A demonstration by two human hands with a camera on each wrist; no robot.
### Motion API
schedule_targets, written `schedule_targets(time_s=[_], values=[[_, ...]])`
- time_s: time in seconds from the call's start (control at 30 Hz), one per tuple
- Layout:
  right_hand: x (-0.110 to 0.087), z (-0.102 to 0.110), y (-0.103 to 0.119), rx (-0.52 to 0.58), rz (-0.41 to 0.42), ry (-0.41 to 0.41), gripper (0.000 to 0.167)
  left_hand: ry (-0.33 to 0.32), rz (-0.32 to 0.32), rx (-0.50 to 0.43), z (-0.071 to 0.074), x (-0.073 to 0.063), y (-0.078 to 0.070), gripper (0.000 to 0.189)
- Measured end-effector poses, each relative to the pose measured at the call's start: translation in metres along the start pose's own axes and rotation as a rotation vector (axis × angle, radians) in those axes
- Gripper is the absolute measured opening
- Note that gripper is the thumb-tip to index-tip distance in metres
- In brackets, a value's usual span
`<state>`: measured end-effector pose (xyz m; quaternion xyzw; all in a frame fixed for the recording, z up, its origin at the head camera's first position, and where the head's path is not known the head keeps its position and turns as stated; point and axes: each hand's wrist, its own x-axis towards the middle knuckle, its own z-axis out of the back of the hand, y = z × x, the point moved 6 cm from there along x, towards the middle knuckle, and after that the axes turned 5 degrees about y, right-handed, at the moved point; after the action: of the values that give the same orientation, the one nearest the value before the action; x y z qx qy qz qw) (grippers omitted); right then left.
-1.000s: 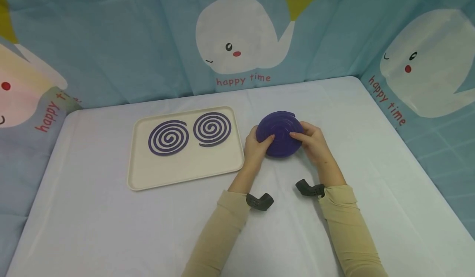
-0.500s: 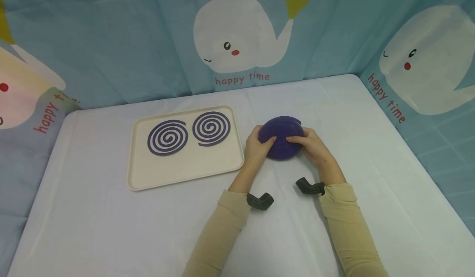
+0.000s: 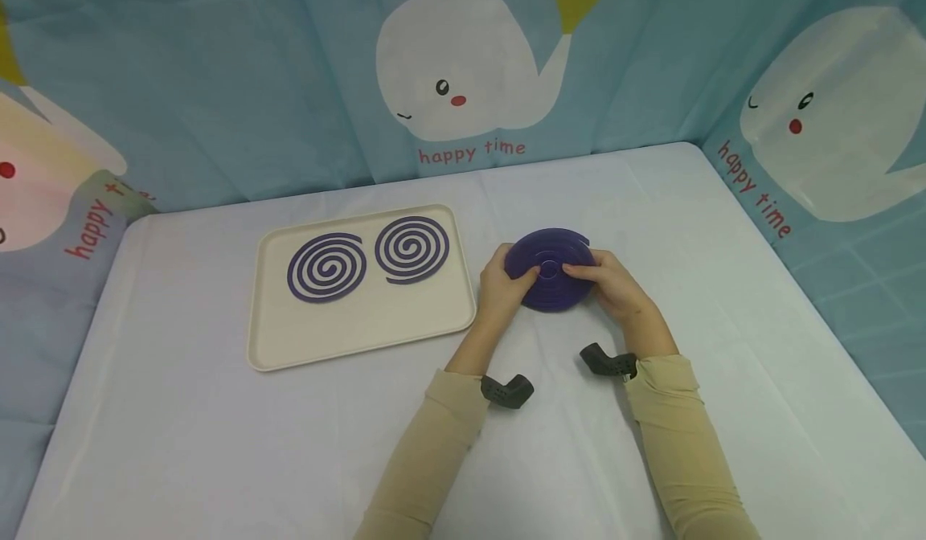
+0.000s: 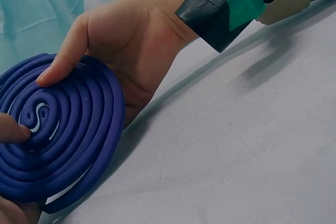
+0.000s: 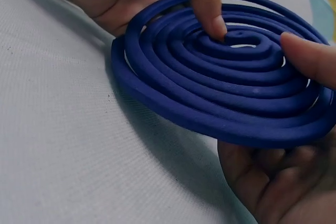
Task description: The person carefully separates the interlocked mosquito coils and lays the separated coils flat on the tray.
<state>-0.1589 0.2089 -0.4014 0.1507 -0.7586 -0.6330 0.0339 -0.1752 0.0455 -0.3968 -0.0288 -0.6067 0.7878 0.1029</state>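
Note:
A purple pair of interlocked spiral coils (image 3: 550, 271) is held just above the white table, right of the tray. My left hand (image 3: 515, 279) grips its left edge, thumb on top near the centre and fingers underneath. My right hand (image 3: 582, 273) grips the right edge the same way. In the left wrist view the coil (image 4: 58, 140) lies against my left palm with the thumb (image 4: 63, 69) pressed on its rings. In the right wrist view the coil (image 5: 226, 93) lies nearly flat, with my right thumb (image 5: 310, 56) on top and my right fingers (image 5: 273, 187) beneath it.
A cream tray (image 3: 289, 339) lies on the left of the table and holds two single purple spirals (image 3: 327, 267) (image 3: 411, 249) side by side. A white cloth covers the table (image 3: 181, 443). Blue whale-print curtains (image 3: 217, 82) close off the back and both sides.
The coil, tilted up toward me a second ago, has been lowered to lie flatter. Both hands keep their hold and have shifted only slightly.

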Motion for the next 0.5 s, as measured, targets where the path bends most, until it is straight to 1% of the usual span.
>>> schedule_targets(time_s=[0.27,0.5], values=[[-0.0011,0.001,0.0011,0.046,0.0,0.013,0.033,0.046,0.027,-0.003,-0.003,-0.0001,0.0023,0.041],[-0.002,0.0003,0.0009,0.02,-0.015,0.016,0.031,0.037,0.061,0.0,-0.0016,-0.0011,0.0042,0.046]])
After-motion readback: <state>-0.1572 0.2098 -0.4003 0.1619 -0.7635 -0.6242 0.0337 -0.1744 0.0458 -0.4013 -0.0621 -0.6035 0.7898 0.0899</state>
